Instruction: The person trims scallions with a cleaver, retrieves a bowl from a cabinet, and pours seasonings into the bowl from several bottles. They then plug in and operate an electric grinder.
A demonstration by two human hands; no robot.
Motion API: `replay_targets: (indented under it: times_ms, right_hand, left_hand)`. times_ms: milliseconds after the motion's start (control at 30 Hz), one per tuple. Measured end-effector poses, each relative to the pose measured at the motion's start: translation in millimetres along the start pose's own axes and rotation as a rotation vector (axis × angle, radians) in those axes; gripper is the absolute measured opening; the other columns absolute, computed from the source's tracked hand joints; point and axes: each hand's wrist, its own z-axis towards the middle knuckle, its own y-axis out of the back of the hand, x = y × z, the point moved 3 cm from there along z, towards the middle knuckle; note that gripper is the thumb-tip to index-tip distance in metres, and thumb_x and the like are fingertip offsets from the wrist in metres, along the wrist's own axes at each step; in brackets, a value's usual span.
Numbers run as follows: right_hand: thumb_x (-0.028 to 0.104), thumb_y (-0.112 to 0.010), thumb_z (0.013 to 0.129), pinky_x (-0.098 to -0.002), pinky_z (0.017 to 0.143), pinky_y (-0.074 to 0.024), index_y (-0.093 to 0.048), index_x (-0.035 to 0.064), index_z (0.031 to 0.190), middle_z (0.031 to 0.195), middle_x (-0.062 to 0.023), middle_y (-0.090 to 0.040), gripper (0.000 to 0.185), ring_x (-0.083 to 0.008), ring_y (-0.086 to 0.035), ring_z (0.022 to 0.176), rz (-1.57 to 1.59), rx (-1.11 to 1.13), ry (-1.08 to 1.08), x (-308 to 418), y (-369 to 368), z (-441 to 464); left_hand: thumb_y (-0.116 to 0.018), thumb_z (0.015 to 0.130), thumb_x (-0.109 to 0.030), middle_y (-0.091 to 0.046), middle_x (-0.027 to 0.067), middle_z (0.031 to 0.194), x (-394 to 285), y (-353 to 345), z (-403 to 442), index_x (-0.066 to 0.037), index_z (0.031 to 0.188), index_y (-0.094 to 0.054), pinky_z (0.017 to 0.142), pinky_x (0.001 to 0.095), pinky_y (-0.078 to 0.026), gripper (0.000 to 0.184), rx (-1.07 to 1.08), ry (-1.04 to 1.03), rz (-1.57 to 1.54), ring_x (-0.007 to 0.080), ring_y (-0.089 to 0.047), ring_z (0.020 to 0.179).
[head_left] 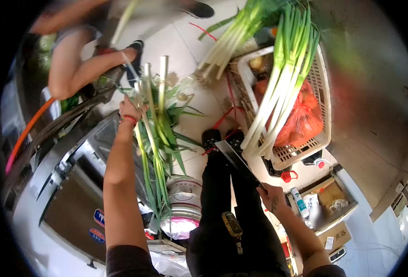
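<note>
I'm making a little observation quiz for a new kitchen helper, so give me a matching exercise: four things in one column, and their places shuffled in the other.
Things
1. Knife
2. Red bracelet
3. Red plastic bag
4. Bucket

Places
A. Inside the pale plastic crate
B. Beside the black left trouser leg
C. Held in the right hand
D. At the wrist of the left hand

Right pairs: 1-C, 2-D, 3-A, 4-B
</note>
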Motion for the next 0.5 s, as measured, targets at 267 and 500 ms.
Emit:
replay_targets:
  times_ms: [267,500]
  right_hand:
    - [0.024,-0.063,0.085,-0.0359,0.041,-0.0355,-0.06,0.0006,0.075,0.049,-0.0131,-0.049,0.025,-0.0232,-0.052,0.044,0.376,-0.213,-0.053,-59,-1,-46]
    - [0.021,-0.057,0.091,-0.0283,0.07,-0.0447,-0.058,0.0009,0.102,0.092,-0.0046,-0.059,0.023,-0.0118,-0.055,0.083,0.223,0.03,-0.275,-177,-63,-152]
  left_hand:
    - [-0.06,0.077,-0.012,-0.05,0.0198,0.125,-210,-102,18,-0.009,0.122,-0.052,0.1,0.0374,-0.039,0.045,0.157,-0.668,-0.055,0.0351,-0.047,0.116]
    - [-0.053,0.082,-0.016,-0.048,0.0216,0.125,-355,-165,86,-0.009,0.126,-0.049,0.098,0.0375,-0.04,0.044,0.026,-0.83,0.173,0.0355,-0.047,0.117]
